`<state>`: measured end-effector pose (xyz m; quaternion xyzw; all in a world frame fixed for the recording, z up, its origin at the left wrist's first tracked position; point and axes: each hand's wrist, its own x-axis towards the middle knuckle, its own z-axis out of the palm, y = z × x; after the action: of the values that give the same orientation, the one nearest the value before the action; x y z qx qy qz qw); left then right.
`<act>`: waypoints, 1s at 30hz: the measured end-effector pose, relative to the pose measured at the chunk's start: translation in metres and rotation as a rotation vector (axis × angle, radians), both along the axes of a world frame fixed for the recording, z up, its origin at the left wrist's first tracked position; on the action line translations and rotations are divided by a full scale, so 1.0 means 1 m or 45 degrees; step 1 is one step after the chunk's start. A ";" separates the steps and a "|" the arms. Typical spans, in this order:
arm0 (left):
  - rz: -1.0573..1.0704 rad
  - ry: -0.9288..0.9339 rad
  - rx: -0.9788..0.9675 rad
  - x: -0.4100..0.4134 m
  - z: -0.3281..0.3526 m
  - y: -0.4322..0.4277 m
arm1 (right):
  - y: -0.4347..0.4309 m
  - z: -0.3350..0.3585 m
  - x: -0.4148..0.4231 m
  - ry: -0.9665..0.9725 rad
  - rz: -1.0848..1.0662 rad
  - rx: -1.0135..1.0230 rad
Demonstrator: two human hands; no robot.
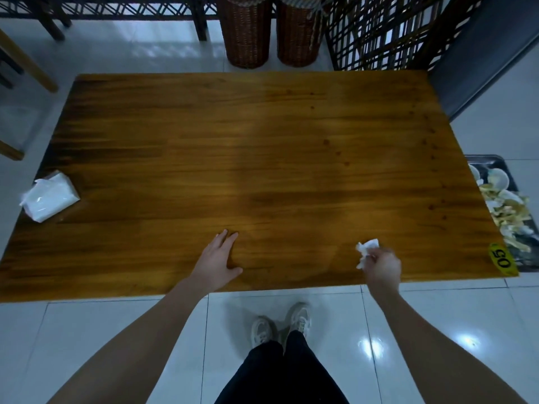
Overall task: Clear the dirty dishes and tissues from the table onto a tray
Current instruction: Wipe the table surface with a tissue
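Crumpled white tissue (367, 249) is pinched in the right hand (382, 267), lower right of the frame, w/ the wad sticking out past the curled fingers toward the upper left, just above the wood. Left hand (217, 256) sits lower centre, flat on the tabletop (262, 147) – fingers straight and close together, thumb spread out to the side, holding nothing. The two hands are well apart. The tray (485, 160) is at the right edge of the frame, beside the tabletop's right edge and partly hidden behind it, holding white bowls (497, 177) and a heap of yellowish scraps (507, 217); it's right of the tissue hand, w/ the tabletop's corner between them. A yellow "05" sticker (502, 258) marks that corner. A soft pack of tissues (49, 196) lies at the tabletop's left edge, far from both hands. The surface is brown wood planks w/ a glossy finish. Room: white tiled floor (116, 330), two wicker baskets (248, 33) at upper centre, a dark lattice screen (379, 33) at upper right – pale shoes (300, 319) bottom centre.
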<state>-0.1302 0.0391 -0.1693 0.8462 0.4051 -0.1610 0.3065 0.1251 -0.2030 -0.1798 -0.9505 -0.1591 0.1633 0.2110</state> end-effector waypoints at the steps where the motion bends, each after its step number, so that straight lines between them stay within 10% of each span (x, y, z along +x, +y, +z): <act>1: -0.007 0.001 0.003 0.000 0.000 -0.001 | -0.003 -0.001 0.004 0.003 -0.044 -0.018; 6: -0.003 -0.002 0.031 -0.007 0.001 -0.003 | 0.029 -0.003 -0.033 0.158 -0.085 0.064; 19: 0.205 -0.019 0.029 -0.052 0.002 0.003 | 0.102 -0.021 -0.151 0.171 0.871 0.070; 30: 0.254 -0.048 0.016 -0.056 0.006 0.007 | 0.083 -0.013 -0.104 -0.115 0.862 -0.030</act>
<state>-0.1864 0.0458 -0.1631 0.8064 0.4826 -0.1109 0.3233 0.0209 -0.1196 -0.1926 -0.8525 -0.4728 0.1837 0.1266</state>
